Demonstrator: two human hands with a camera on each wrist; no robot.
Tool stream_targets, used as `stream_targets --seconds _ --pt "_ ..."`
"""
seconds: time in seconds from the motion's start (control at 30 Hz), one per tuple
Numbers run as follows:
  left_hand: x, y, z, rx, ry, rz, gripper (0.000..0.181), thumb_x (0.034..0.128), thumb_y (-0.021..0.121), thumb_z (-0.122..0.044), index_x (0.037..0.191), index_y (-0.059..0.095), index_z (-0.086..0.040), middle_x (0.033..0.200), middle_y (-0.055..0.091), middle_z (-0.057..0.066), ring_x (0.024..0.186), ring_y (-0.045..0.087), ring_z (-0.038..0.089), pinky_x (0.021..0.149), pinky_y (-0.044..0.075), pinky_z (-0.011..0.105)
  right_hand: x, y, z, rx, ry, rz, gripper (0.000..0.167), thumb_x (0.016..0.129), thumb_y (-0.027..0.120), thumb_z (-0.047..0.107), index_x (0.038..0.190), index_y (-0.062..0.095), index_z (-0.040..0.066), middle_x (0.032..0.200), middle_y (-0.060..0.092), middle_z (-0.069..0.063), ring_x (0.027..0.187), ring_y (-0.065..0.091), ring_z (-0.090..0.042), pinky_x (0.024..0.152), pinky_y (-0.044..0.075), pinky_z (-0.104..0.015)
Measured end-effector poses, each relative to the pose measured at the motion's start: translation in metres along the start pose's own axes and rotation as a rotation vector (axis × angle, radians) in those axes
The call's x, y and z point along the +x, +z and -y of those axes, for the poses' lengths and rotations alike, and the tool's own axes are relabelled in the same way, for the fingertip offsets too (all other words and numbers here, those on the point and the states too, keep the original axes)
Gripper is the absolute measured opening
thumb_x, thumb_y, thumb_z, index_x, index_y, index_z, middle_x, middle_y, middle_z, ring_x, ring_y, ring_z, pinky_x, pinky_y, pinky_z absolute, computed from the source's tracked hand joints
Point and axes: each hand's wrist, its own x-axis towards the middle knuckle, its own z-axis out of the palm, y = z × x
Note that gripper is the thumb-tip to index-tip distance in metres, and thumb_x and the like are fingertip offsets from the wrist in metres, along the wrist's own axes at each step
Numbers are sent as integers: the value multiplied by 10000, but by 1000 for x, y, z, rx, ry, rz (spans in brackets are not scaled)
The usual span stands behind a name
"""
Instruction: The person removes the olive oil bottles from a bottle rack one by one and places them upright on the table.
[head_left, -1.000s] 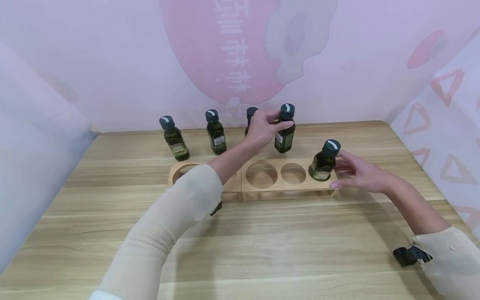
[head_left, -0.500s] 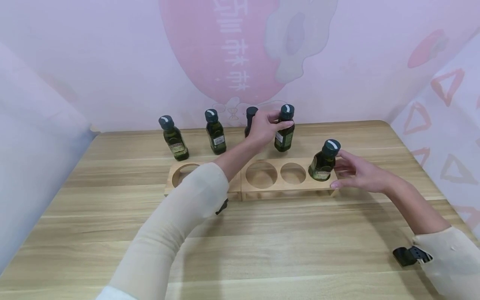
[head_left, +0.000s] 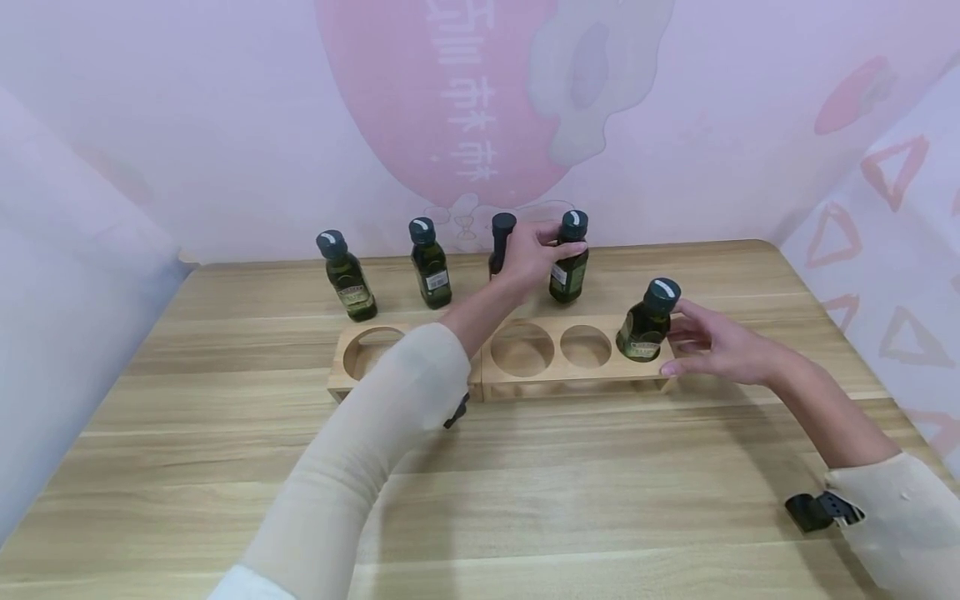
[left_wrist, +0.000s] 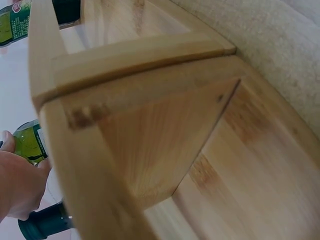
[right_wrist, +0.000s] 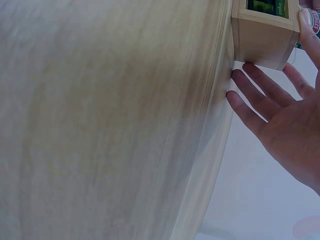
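In the head view, my left hand (head_left: 531, 254) holds a dark green oil bottle (head_left: 568, 271) between thumb and fingers near its neck. The bottle is upright behind a wooden bottle rack (head_left: 573, 379). Another bottle (head_left: 501, 237) is partly hidden behind that hand. My right hand (head_left: 708, 343) is at the right end of the rack, beside a green-capped bottle (head_left: 647, 327) sitting in the rack's rightmost hole. In the right wrist view, the right hand's fingers (right_wrist: 260, 97) are spread and mostly straight against the rack's end (right_wrist: 265, 40).
Two more bottles, one at far left (head_left: 348, 283) and one nearer the middle (head_left: 432, 271), stand behind a second rack (head_left: 343, 367). My left sleeve (head_left: 390, 425) crosses over this left rack. A pale printed wall (head_left: 262, 167) rises behind the wooden table (head_left: 562, 500).
My left forearm has shifted to the right, uncovering more of the left rack. The left hand stays at the same bottle, and the right hand has not visibly moved.
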Motion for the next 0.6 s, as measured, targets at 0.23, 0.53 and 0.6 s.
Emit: stream_targets --seconds 0.23,0.53,0.6 --pt "2 3 1 45 9 -22 275 901 818 -105 1167 787 -43 1157 766 109 1167 694 196 1004 538 292 1 0 -1 2 4 2 762 885 802 -2 1510 368 -26 1386 585 -318 1302 546 -511 1078 446 -610" --pt "7 8 4 26 -4 -43 261 891 829 -108 1141 794 -41 1162 766 102 1176 691 213 1018 532 297 1 -1 -1 9 14 1 765 884 804 1 1512 367 -25 1382 588 -318 1303 545 -511 1081 442 -617" --pt "7 9 4 19 -9 -40 264 893 824 -103 1147 790 -37 1172 762 106 1178 690 217 1026 527 293 1 -1 -1 10 15 1 771 885 804 2 1516 362 -25 1380 589 -320 1302 546 -514 1080 441 -619"
